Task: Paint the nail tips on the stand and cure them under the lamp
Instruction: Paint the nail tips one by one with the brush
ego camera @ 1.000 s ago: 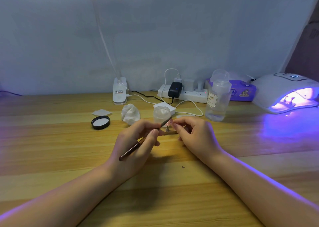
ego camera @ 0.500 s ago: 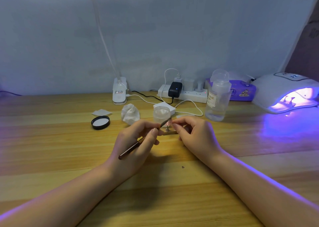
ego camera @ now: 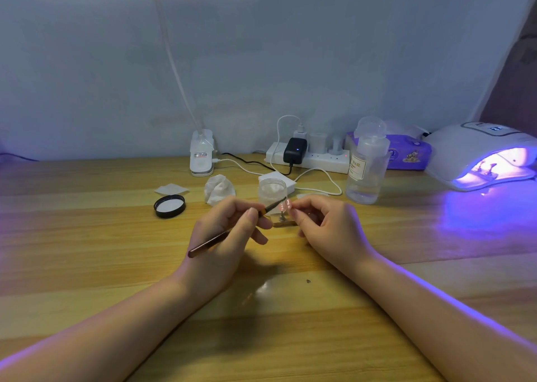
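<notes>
My left hand (ego camera: 229, 230) grips a thin dark brush (ego camera: 232, 232) like a pen, its tip touching the pale pink nail tips (ego camera: 285, 206). They sit on a small stand (ego camera: 282, 222) at mid-table. The fingers of my right hand (ego camera: 325, 224) pinch the stand's top from the right. A white curing lamp (ego camera: 479, 155) glows purple at the far right, with another small stand (ego camera: 486, 169) inside its opening.
Behind the stand are a small clear jar (ego camera: 271, 191), its black lid (ego camera: 169, 206), a crumpled tissue (ego camera: 219, 189), a cotton pad (ego camera: 171, 190) and a clear pump bottle (ego camera: 366, 169). A power strip (ego camera: 312, 156), a clip lamp base (ego camera: 201, 156) and a purple wipes pack (ego camera: 406, 152) line the wall.
</notes>
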